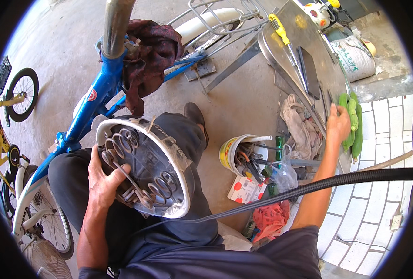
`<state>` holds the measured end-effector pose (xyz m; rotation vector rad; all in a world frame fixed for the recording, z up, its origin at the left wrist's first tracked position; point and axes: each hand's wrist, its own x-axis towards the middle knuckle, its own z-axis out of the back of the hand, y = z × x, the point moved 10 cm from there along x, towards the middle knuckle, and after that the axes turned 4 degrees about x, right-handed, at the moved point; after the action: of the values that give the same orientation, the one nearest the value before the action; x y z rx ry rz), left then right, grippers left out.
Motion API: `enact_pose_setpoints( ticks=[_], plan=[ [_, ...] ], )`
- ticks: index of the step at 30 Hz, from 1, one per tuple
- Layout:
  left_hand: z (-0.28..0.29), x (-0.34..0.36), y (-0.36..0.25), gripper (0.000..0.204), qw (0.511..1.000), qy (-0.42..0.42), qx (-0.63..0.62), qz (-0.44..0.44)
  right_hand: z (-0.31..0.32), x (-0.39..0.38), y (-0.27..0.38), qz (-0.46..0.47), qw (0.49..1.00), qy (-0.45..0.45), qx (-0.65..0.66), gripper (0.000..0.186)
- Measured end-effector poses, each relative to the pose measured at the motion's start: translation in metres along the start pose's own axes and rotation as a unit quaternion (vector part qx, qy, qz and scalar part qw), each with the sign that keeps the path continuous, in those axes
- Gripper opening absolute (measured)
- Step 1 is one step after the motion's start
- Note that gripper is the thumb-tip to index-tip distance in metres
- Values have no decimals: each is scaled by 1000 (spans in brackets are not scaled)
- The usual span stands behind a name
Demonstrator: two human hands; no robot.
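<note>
An upside-down bicycle saddle rests on my lap, its black underside and coil springs facing up. Its pale rim has torn, peeling covering. My left hand is closed around the saddle's left side, the thumb over the spring frame. Out to the right, my right hand is at the metal table, fingers curled near a thin dark tool; what they hold is hidden. Green gourds lie just beyond that hand. A yellow-handled screwdriver and a black phone-like slab lie on the table.
A blue bicycle frame stands at the left with a dark red cloth over it. A tool bucket, a grey rag and a red plastic bag are between me and the table. A black cord crosses in front.
</note>
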<state>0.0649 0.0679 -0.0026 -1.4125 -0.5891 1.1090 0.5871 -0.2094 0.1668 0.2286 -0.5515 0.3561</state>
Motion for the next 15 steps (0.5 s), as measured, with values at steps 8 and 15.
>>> enact_pose_setpoints(
  ticks=[8,15],
  plan=[
    [1,1,1,70,1000,0,7,-4,-56,34,80,52,985,141,85,84],
    [2,2,1,73,1000,-3,10,7,-89,59,89,36,973,192,121,97]
  ],
)
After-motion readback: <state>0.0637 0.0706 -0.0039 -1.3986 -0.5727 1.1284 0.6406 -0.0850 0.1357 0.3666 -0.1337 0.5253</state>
